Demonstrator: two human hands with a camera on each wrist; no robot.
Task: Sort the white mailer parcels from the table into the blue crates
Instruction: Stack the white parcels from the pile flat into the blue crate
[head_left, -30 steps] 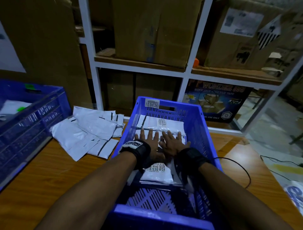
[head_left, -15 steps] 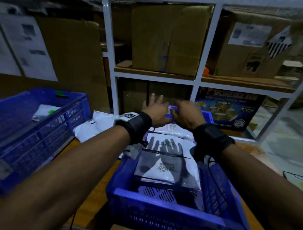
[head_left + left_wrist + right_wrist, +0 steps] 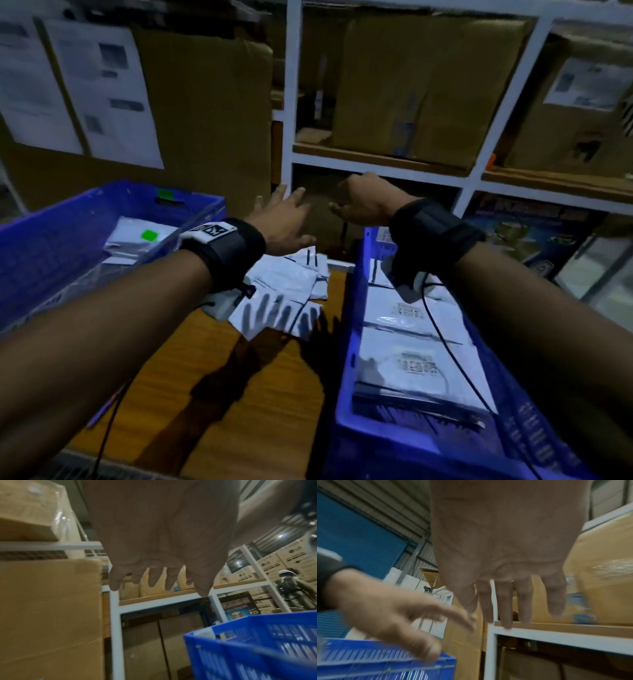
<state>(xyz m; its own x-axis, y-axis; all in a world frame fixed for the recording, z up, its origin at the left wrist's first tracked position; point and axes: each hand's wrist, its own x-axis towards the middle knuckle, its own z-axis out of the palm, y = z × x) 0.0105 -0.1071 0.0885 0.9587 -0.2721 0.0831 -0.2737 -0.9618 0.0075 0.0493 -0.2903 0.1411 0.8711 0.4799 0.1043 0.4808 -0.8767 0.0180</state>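
A loose pile of white mailer parcels (image 3: 284, 291) lies on the wooden table (image 3: 239, 394) between two blue crates. The right crate (image 3: 346, 342) holds several flat mailers (image 3: 411, 366). The left crate (image 3: 61, 240) holds mailers too, one with a green sticker (image 3: 149, 235). My left hand (image 3: 284, 212) hovers above the pile with fingers spread and nothing in it; the left wrist view shows its empty palm (image 3: 163, 534). My right hand (image 3: 359, 202) hangs beside it in the air, fingers relaxed and empty, and its palm (image 3: 505, 540) fills the right wrist view.
White shelving (image 3: 291, 137) with large cardboard boxes (image 3: 421, 85) stands behind the table. A cardboard sheet with printed papers (image 3: 109, 89) leans at the back left. A black cable (image 3: 445, 342) runs from my right wrist over the right crate. Another person (image 3: 291, 588) stands far off.
Both hands lifted out of the right crate and swung left, over the mailer pile. The view turned left, so the right crate now sits at the right.
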